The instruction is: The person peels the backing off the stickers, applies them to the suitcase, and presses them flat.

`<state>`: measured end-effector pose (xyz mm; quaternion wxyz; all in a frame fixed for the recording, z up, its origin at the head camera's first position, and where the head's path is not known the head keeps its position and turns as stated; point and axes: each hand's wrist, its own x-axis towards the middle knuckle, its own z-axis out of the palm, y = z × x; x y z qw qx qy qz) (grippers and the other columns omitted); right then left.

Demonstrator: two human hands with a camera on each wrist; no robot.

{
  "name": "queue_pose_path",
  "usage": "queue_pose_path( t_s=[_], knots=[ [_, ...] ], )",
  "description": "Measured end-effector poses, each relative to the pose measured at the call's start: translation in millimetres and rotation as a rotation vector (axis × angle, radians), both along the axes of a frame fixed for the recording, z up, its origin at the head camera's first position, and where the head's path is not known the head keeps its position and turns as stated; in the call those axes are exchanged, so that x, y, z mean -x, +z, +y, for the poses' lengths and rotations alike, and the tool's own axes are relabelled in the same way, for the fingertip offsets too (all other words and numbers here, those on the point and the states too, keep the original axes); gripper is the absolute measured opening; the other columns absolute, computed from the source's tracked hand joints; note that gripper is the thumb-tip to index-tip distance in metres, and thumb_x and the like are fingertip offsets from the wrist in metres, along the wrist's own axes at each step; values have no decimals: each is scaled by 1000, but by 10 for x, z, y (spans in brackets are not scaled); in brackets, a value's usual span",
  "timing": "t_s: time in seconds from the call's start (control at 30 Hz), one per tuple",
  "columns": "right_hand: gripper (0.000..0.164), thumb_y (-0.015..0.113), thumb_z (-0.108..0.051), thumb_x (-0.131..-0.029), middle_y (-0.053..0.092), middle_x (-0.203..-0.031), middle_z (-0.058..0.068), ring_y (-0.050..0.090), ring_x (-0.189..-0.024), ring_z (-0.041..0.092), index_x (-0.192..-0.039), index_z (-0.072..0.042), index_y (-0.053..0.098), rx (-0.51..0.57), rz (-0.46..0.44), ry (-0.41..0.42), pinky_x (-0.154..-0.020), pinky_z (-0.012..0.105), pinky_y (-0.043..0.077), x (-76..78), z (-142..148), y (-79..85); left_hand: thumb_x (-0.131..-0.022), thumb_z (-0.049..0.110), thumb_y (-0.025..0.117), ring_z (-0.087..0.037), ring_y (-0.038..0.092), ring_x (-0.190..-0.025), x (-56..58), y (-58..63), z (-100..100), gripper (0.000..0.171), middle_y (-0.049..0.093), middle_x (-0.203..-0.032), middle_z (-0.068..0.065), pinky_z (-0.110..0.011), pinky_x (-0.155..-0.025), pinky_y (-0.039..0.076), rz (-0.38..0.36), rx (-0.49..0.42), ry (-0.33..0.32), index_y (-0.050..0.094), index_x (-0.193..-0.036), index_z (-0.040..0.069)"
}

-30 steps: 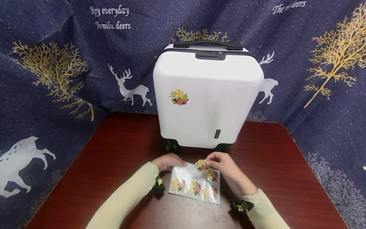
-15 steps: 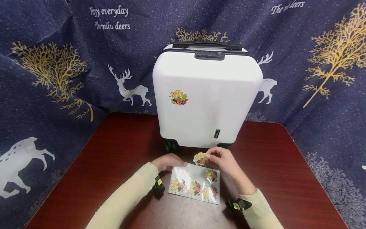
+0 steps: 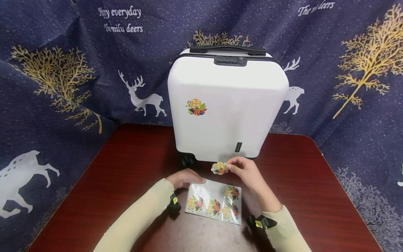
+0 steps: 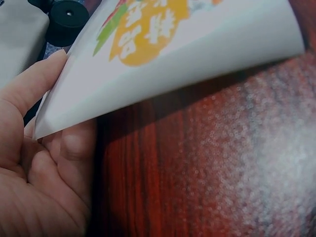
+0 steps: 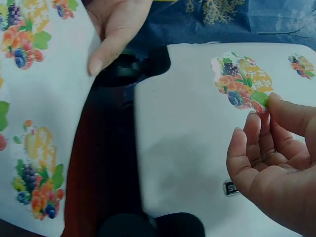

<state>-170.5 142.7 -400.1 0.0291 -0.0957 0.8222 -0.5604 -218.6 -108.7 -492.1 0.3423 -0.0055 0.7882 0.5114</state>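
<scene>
Between thumb and forefinger, my right hand (image 3: 247, 173) pinches the edge of a fruit sticker (image 3: 219, 168), which overlaps the suitcase's lower edge in the head view. The right wrist view shows the loose sticker (image 5: 240, 81) with grapes, berries and yellow lettering. My left hand (image 3: 185, 177) grips the upper left corner of a white sticker sheet (image 3: 217, 188), thumb on top and fingers beneath. Several fruit stickers (image 3: 214, 207) are on that sheet. In the left wrist view the sheet (image 4: 197, 69) bows above the tabletop. Another fruit sticker (image 3: 196, 107) is on the white suitcase (image 3: 220, 129), upper left.
The suitcase stands upright on black wheels (image 3: 188, 159) at the back of the dark red table (image 3: 138, 154), with a black handle (image 3: 228, 50) on top. Behind it hangs a blue cloth (image 3: 151, 45) with deer and trees. Each wrist wears a black strapped camera (image 3: 262, 221).
My right hand has lifted the sticker off the sheet and moved it up, toward the suitcase. My left hand and the sheet have stayed in place.
</scene>
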Motion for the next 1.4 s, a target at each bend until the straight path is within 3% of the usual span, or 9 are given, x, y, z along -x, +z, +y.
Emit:
queue_pose_path(
  t_s=[0.37, 0.67, 1.0, 1.4],
  knots=[
    [18, 66, -11, -99, 69, -95, 10, 59, -84, 7, -107, 5, 67, 10, 3, 12, -77, 21, 50, 1, -4, 207, -92, 22, 75, -11, 69, -77, -5, 1, -6, 27, 76, -91, -6, -28, -73, 60, 6, -13, -3, 75, -105, -1],
    [20, 67, -11, -99, 69, -91, 3, 62, -82, 5, -108, 7, 67, 32, 13, 26, -78, 21, 51, 16, 23, 304, -92, 22, 74, -10, 69, -77, -24, 10, -6, 27, 76, -92, -5, -28, -73, 59, 26, -19, -7, 76, -105, -2],
    [22, 69, -12, -97, 66, -86, -20, 60, -84, 5, -109, 6, 67, 27, 39, 15, -79, 21, 50, 66, 56, 449, -93, 22, 74, -10, 69, -77, -21, 14, -9, 28, 76, -91, -6, -28, -73, 59, 22, -23, -14, 75, -106, -3],
    [20, 69, -9, -96, 67, -82, -22, 62, -84, 3, -107, 8, 67, 82, 106, 2, -80, 18, 52, 126, 56, 685, -92, 24, 74, -13, 71, -77, -12, 9, 11, 29, 78, -93, -8, -29, -72, 60, 26, 13, -5, 76, -105, -1]
  ],
)
